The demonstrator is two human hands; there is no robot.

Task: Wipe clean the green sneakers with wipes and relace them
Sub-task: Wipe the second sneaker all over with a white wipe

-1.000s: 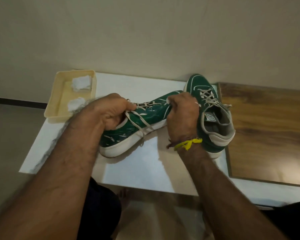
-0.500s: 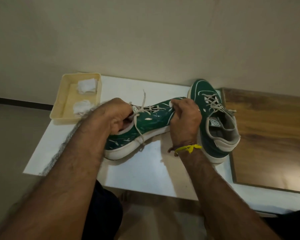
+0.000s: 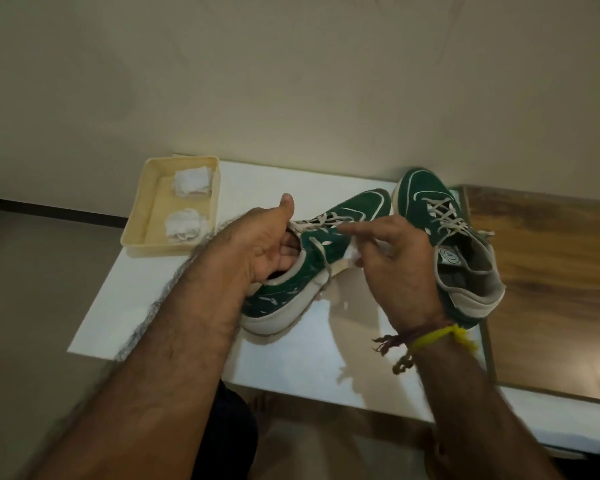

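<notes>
A green sneaker [image 3: 284, 292] with a white sole lies tilted on its side on the white table [image 3: 291, 358], toe toward the far right. My left hand [image 3: 257, 244] has its fingers tucked inside the shoe's opening, thumb raised. A loose beige lace [image 3: 321, 258] hangs down its side. My right hand [image 3: 392, 265] hovers at the sneaker's middle and pinches a small white wipe [image 3: 352, 252] against the sole edge. The second green sneaker [image 3: 430, 209] stands upright and laced just right of my right hand.
A cream tray [image 3: 142, 216] holding two crumpled white wipes [image 3: 191, 180] sits at the table's far left corner. A wooden board [image 3: 548, 278] adjoins the table on the right. A beige wall runs behind.
My left hand let go of the lace and slid its fingers into the shoe's opening. My right hand came off the toe area and now holds a wipe by the sole.
</notes>
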